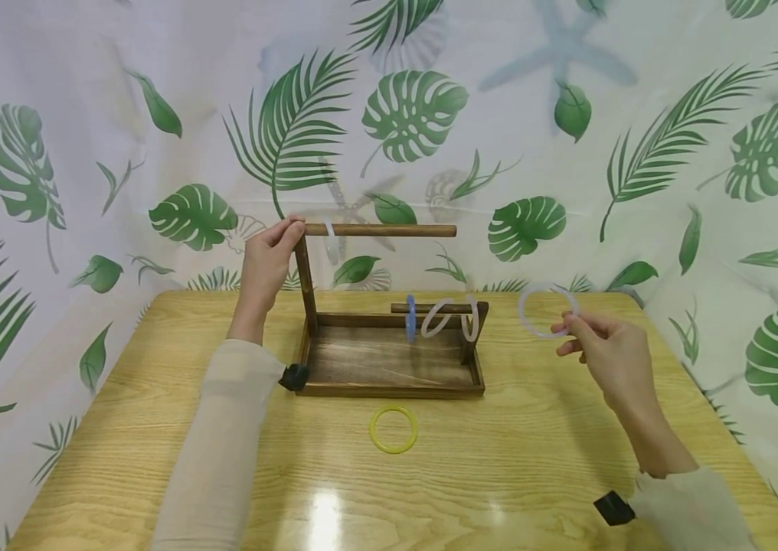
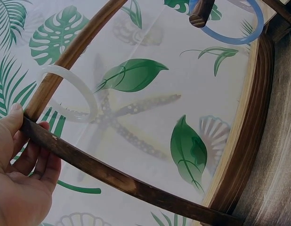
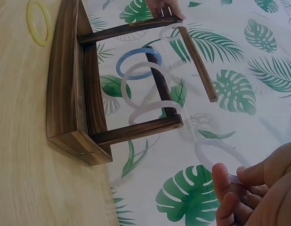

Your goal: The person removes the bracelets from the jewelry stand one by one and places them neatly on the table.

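Note:
A dark wooden stand [image 1: 389, 390] with a tray base carries a tall post with a long upper rod [image 1: 396, 229] and a short post with a lower rod [image 1: 399, 308]. My left hand [image 1: 269, 264] grips the top corner of the tall post. On the upper rod near that hand hangs a whitish ring [image 2: 65, 69]. The lower rod bears a blue ring [image 1: 410, 320] and two pale rings, one of them a tilted ring [image 3: 129, 96]. To the right of the stand, my right hand [image 1: 609, 356] pinches a pale lilac ring [image 1: 521, 310] in the air, between thumb and fingers.
A yellow ring [image 1: 393, 450] lies flat on the wooden table [image 1: 499, 467] in front of the stand. Behind the table hangs a white cloth [image 1: 396, 180] printed with green leaves. A dark wrist-camera piece sits by each sleeve.

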Action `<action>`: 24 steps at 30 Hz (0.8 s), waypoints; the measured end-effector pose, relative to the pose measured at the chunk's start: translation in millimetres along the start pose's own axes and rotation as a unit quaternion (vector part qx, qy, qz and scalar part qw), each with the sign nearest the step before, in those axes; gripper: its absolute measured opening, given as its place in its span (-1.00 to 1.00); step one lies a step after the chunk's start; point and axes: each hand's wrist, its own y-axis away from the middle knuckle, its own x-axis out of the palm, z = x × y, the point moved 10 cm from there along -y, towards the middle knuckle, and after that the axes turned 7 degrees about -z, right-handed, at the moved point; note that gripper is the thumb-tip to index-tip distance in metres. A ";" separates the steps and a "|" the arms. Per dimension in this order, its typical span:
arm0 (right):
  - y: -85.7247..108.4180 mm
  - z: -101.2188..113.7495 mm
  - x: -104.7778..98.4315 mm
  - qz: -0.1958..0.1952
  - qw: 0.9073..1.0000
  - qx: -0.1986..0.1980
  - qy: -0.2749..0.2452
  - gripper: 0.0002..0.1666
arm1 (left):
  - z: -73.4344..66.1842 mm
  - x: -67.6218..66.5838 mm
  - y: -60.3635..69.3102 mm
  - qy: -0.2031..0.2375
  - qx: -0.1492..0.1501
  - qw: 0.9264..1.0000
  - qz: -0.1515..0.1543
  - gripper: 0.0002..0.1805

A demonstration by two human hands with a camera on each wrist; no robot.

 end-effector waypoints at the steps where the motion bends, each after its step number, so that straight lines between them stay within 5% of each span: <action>1: 1.6 -0.6 0.6 0.001 1.000 0.001 0.001 -0.47 | 0.6 0.0 -0.1 0.001 -0.002 1.000 0.000 -0.51; 5: 8.5 -2.9 4.6 0.009 1.000 0.005 0.009 -0.48 | -1.1 0.8 1.6 0.006 -0.010 1.000 0.002 -0.55; 12: 19.7 -3.1 11.6 0.021 1.000 0.001 0.013 -0.49 | -25.0 1.1 14.7 -0.003 -0.017 1.000 0.003 -0.57; 24: 35.6 2.2 25.2 0.039 0.999 0.002 -0.013 -0.50 | -20.3 1.1 9.3 0.005 -0.017 1.000 0.006 -0.56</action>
